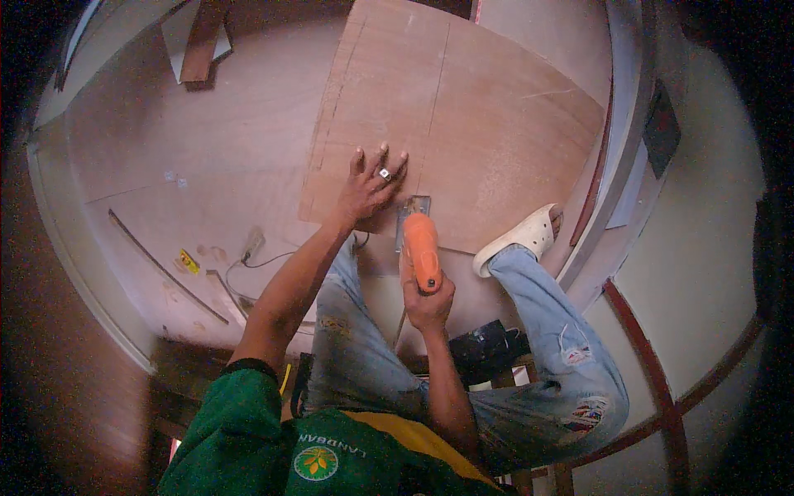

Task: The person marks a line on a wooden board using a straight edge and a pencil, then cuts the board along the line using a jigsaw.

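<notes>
A large sheet of plywood (504, 132) with pencil lines drawn along it lies in front of me. My left hand (374, 183) presses on the sheet near its front left corner, fingers spread, a ring on one finger. Just right of it, my right hand (429, 304) is wrapped round the handle of an orange jigsaw (423, 248). The jigsaw's metal base plate (418, 203) rests on the sheet's front edge, close to a pencil line. Its blade is hidden under the tool.
My foot in a white clog (517, 241) is on the sheet's right front corner. To the left lie a cord (269, 261), a yellow item (189, 261) and a thin dark strip (165, 266). Wood offcuts (202, 45) lie far left; a black bag-like thing (488, 347) sits between my legs.
</notes>
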The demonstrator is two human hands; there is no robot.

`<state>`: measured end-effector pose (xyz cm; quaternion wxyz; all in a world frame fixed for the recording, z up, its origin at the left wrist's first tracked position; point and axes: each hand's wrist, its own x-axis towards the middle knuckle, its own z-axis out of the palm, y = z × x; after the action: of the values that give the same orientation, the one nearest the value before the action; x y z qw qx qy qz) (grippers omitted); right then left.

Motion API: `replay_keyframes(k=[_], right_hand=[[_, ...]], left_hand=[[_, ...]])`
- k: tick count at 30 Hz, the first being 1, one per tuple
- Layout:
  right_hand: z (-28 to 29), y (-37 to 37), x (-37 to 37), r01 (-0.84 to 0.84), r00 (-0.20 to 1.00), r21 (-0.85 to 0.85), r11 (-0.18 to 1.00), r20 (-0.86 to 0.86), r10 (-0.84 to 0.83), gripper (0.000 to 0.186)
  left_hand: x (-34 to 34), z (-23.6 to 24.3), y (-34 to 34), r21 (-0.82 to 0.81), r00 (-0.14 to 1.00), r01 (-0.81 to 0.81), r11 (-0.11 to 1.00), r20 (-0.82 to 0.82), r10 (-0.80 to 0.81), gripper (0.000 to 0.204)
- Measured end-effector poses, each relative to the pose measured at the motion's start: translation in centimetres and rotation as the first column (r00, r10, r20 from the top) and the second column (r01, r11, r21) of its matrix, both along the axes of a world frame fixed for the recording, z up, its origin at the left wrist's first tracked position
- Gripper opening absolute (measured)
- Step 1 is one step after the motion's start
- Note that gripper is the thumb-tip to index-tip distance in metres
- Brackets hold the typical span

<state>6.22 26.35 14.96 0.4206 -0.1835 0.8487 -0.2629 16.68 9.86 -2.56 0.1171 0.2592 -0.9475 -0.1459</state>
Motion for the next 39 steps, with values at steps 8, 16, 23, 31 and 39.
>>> replay_keyframes(k=[8, 16, 23, 31, 39], right_hand=[[0.1, 0.3, -0.5, -0.013, 1.0, 0.035, 0.999, -0.024, 0.013, 0.03], [-0.3, 0.3, -0.1, 0.018, 1.0, 0.01, 1.0, -0.005, -0.018, 0.029], [-0.2, 0.2, -0.3, 0.008, 1.0, 0.015, 1.0, -0.005, -0.008, 0.026], [-0.6, 0.5, -0.3, 0.012, 1.0, 0.03, 0.999, 0.009, -0.012, 0.032], [0.0, -0.5, -0.2, 0.02, 0.999, 0.043, 0.999, 0.024, -0.021, 0.03]], left_hand=[[-1.1, 0.8, 0.4, 0.128, 0.997, -0.043, 0.991, -0.051, 0.05, 0.046], [-0.5, 0.8, 0.1, 0.066, 0.998, -0.049, 0.997, -0.04, 0.052, 0.044], [-0.8, 0.8, 0.2, 0.033, 0.998, -0.061, 0.998, -0.02, 0.062, 0.043], [-0.8, 0.8, 0.3, 0.104, 0.996, -0.074, 0.992, -0.037, 0.079, 0.04], [-0.4, 0.9, -0.1, 0.05, 0.998, -0.051, 0.997, -0.039, 0.053, 0.045]])
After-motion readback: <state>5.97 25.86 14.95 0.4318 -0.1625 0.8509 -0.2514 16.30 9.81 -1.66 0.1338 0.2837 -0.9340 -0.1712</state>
